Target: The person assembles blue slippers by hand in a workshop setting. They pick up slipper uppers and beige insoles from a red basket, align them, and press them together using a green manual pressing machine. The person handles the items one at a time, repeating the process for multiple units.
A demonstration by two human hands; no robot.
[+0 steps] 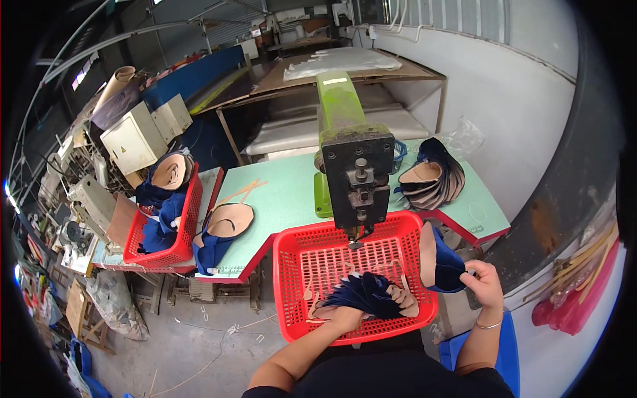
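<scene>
My right hand (485, 285) pinches the edge of a navy blue and beige shoe upper (447, 265), held up just past the right rim of a red plastic basket (290, 318). Inside that basket lies a fanned stack of blue shoe uppers (365, 294) with beige edges. My left hand (348, 319) is at the near side of this stack, its fingers hidden among the pieces. A green sewing or press machine head (358, 159) with a dark front plate reaches over the basket, its lower tip above the basket's far part.
A pale green table (285, 192) carries another fanned stack of uppers (434, 176) at right and a few uppers (225, 229) at left. A second red basket (186, 239) holds more blue pieces. A blue bin (507, 351) stands by my right forearm; a white wall rises at right.
</scene>
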